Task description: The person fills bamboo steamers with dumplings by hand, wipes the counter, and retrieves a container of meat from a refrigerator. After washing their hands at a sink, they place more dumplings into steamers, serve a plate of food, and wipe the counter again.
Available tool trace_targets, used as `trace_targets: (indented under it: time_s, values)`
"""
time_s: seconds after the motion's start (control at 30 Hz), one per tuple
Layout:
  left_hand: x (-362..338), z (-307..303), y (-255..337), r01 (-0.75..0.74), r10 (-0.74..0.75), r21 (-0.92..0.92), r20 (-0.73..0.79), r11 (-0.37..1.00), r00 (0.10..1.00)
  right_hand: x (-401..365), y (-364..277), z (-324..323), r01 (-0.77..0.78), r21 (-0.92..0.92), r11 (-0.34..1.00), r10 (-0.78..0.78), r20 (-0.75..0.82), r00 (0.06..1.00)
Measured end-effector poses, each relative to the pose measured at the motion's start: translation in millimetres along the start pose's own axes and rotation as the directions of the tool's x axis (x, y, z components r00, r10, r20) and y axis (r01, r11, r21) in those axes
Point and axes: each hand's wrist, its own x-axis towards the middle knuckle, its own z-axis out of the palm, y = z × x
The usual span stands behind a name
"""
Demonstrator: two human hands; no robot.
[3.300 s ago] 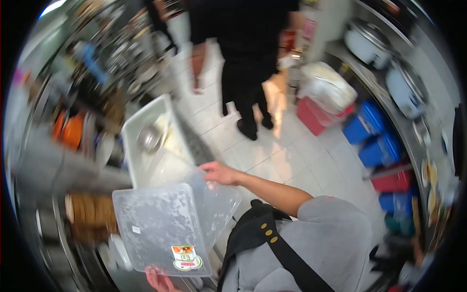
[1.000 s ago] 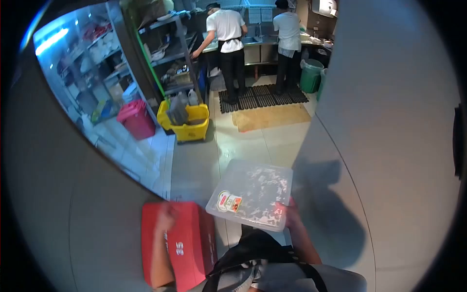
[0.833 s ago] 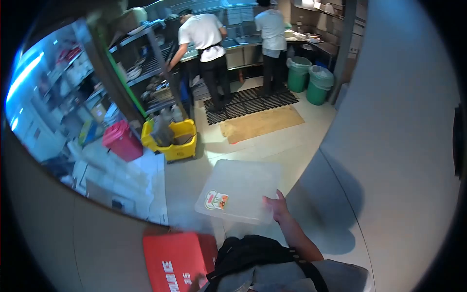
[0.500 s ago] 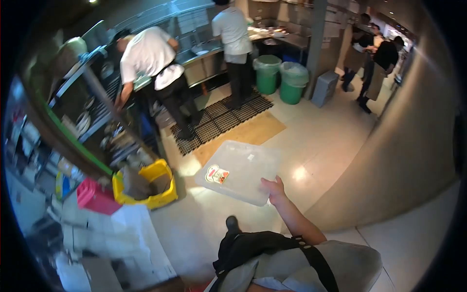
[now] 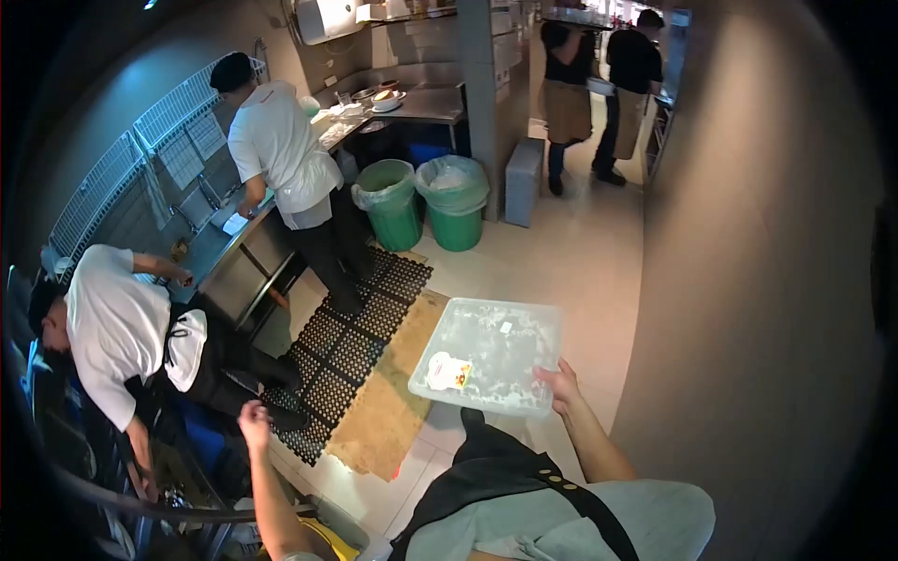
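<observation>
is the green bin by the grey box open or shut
Open: the bin has no lid on, and its bag drapes down the outside.

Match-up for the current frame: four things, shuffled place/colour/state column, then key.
1. plastic lid
2. left hand
3. bins
4. floor mat

A. green, with liners
B. black, full of small holes
C. held at its edge by the right hand
D. raised, holding nothing visible

Pairs: 1-C, 2-D, 3-A, 4-B
</observation>
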Motion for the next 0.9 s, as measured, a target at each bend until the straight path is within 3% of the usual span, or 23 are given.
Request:
trace_targets:
  time_s: [0.03, 0.07, 0.1, 0.13, 0.17, 0.2, 0.3, 0.43, 0.57, 0.7, 0.77, 0.8, 0.83, 0.9]
  values:
    - [18.8, 18.5, -19.9, -0.076, 0.083, -0.1, 0.074, 0.992, 0.994, 37.5, -4.7, 22.4, 0.009, 0.027, 1.0, -0.009, 0.011, 1.0]
    - [31.1, 29.4, -66.9, 0.226, -0.156, -0.359, 0.213, 0.906, 0.965, 75.7, -12.3, 48.5, -0.006, 0.013, 1.0, 0.005, 0.023, 1.0]
    - [25.5, 36.7, -96.9, -0.017, 0.043, -0.07, 0.394, 0.997, 0.918, 114.3, -20.1, 82.8, 0.024, 0.031, 0.999, -0.025, 0.035, 0.999]
    - [-3.2, 59.7, -91.5, 0.271, -0.331, 0.216, 0.332, 0.938, 0.883, 150.1, -32.3, 112.2, 0.05, 0.049, 0.998, -0.052, 0.044, 0.998]
    - [-32.0, 83.8, -87.9, 0.527, -0.65, 0.448, 0.181, 0.722, 0.738, 182.1, -50.5, 144.8, 0.061, 0.045, 0.997, -0.063, 0.044, 0.997]
    - [-62.0, 103.5, -99.6, 0.562, -0.728, 0.518, 0.191, 0.645, 0.659, 215.1, -70.2, 177.0, 0.075, 0.037, 0.996, -0.077, 0.043, 0.996]
    - [-107.2, 148.7, -116.8, 0.676, -0.834, 0.5, 0.213, 0.541, 0.509, 349.9, -98.3, 268.7, 0.153, 0.061, 0.986, -0.159, 0.099, 0.982]
    - [-81.0, 206.3, -122.8, 0.808, -0.906, 0.41, 0.164, 0.423, 0.391, 527.9, -155.7, 390.4, 0.269, 0.012, 0.963, -0.268, 0.149, 0.952]
    - [36.5, 263.4, -144.8, 0.892, -0.93, 0.264, 0.117, 0.367, 0.348, 685.1, -214.7, 511.3, 0.441, -0.03, 0.897, -0.441, -0.014, 0.897]
    - [187.5, 295.2, -168.3, 0.937, -0.933, -0.1, 0.101, 0.335, 0.344, 852.2, -284.7, 585.2, 0.466, 0.068, 0.882, -0.469, 0.032, 0.883]
    - [262.7, 299.6, -184.9, 0.876, -0.926, -0.419, 0.174, 0.238, 0.335, 941.5, -312.9, 605.8, 0.522, 0.076, 0.849, -0.494, -0.234, 0.837]
    - [348.6, 313.6, -95.5, 0.871, -0.914, -0.317, 0.034, 0.374, 0.405, 974.7, -327.7, 612.8, 0.515, 0.077, 0.854, -0.486, -0.236, 0.841]
    - [373.2, 320.7, -126.6, 0.845, -0.872, -0.235, -0.024, 0.48, 0.489, 999.7, -341.8, 619.5, 0.523, 0.063, 0.85, -0.503, -0.199, 0.841]
    - [428.9, 332.2, -122.7, 0.848, -0.866, -0.19, -0.029, 0.494, 0.499, 1046.8, -359.6, 646.8, 0.524, 0.052, 0.85, -0.51, -0.165, 0.844]
